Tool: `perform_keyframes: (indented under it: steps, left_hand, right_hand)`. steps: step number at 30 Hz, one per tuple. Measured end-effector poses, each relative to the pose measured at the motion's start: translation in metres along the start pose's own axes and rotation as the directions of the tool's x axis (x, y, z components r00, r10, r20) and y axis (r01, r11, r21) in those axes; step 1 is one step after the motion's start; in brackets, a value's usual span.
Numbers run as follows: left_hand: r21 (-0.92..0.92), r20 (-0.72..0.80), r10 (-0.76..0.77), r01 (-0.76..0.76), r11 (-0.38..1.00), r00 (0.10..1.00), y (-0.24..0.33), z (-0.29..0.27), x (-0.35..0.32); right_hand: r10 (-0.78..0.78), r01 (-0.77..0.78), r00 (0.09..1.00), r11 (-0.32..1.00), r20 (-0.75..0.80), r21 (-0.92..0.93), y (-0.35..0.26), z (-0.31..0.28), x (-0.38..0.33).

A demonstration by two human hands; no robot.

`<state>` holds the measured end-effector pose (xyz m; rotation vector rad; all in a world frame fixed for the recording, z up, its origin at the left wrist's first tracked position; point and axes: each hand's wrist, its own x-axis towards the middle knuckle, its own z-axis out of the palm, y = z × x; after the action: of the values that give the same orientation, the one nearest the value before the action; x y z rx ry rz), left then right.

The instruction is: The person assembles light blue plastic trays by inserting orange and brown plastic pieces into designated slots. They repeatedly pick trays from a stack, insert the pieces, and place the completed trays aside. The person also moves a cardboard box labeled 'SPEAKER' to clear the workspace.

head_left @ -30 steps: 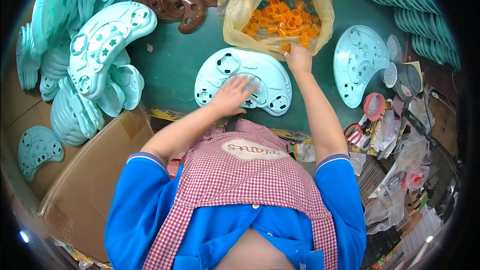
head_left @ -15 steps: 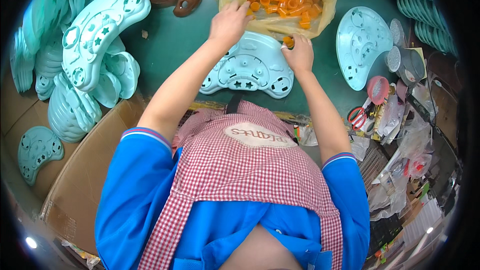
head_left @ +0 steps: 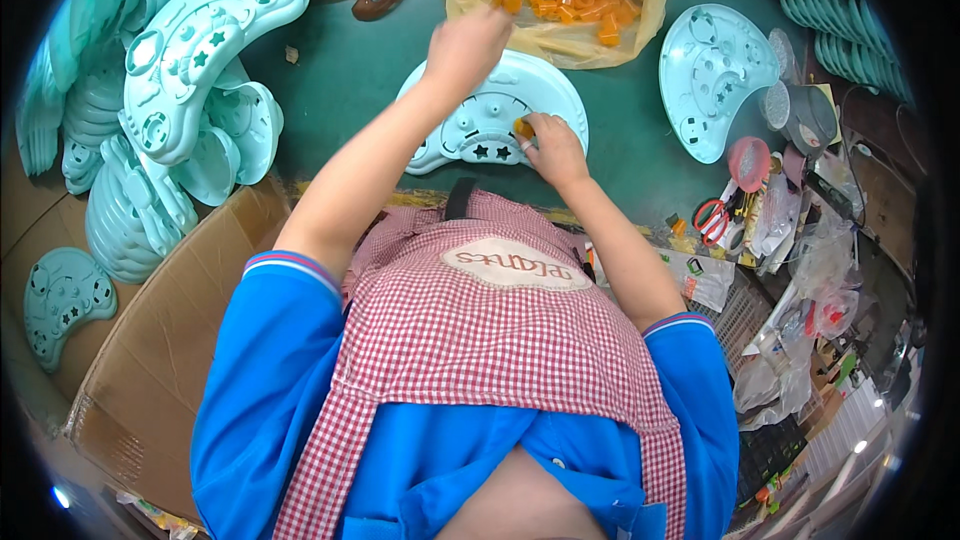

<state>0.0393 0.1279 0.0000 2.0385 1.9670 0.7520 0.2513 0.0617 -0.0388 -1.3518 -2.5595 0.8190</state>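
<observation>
Fingers of my right hand point(head_left: 560, 152) pinch a small, rounded orange plastic piece point(head_left: 523, 128) at the pale-turquoise crescent plastic panel point(head_left: 488, 118) on the green table point(head_left: 340, 100); my left hand's point(head_left: 468, 48) grip I cannot tell. I judge both parts light, stiff, slick: hold sidewall and rim.

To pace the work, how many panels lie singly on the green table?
2: the near panel, under the right hand, and the right panel. None seem hidden.
</observation>
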Motion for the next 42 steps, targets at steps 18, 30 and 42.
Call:
perform_keyframes:
  steps: [18, 30, 42]
  left_hand:
    - [-0.046, 0.250, -0.018, 0.031, 0.998, 0.968, -0.020, 0.025, -0.040]
    - [0.161, 0.567, -0.250, 0.192, 0.968, 0.785, -0.018, -0.030, -0.114]
    - [-0.179, 0.156, 0.073, -0.044, 0.983, 0.985, -0.022, 0.014, -0.136]
  right_hand:
    - [0.664, -0.563, 0.708, 0.737, -0.242, 0.374, 0.057, 0.015, 0.158]
    - [0.809, -0.583, 0.505, 0.578, -0.302, 0.571, 0.086, -0.040, -0.040]
    - [0.168, -0.177, 0.967, 0.984, 0.191, 0.031, -0.002, 0.000, 0.009]
